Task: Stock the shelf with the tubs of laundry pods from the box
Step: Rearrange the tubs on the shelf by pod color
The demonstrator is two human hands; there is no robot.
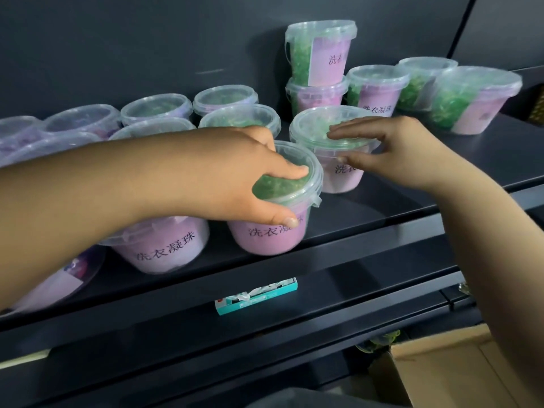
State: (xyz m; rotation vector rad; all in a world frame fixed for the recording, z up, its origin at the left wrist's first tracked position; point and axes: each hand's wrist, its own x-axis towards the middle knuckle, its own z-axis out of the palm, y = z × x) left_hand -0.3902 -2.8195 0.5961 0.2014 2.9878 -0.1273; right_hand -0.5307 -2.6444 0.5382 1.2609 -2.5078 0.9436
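Clear tubs of green laundry pods with pink labels stand on a dark shelf [382, 213]. My left hand [235, 175] grips the lid of a front tub [270, 231], fingers over the top and thumb on the label side. My right hand [391, 148] holds the tub just behind it [318, 128], fingers on the lid and thumb against its side. Both tubs stand upright on the shelf. The cardboard box [459, 369] sits at the lower right, with green pods showing at its far edge.
Several more tubs fill the left and back of the shelf; one stack of two [319, 72] stands at the back, and a tilted tub [477, 98] lies at the far right. A teal carton [256, 295] lies on the shelf below. Bare shelf shows front right.
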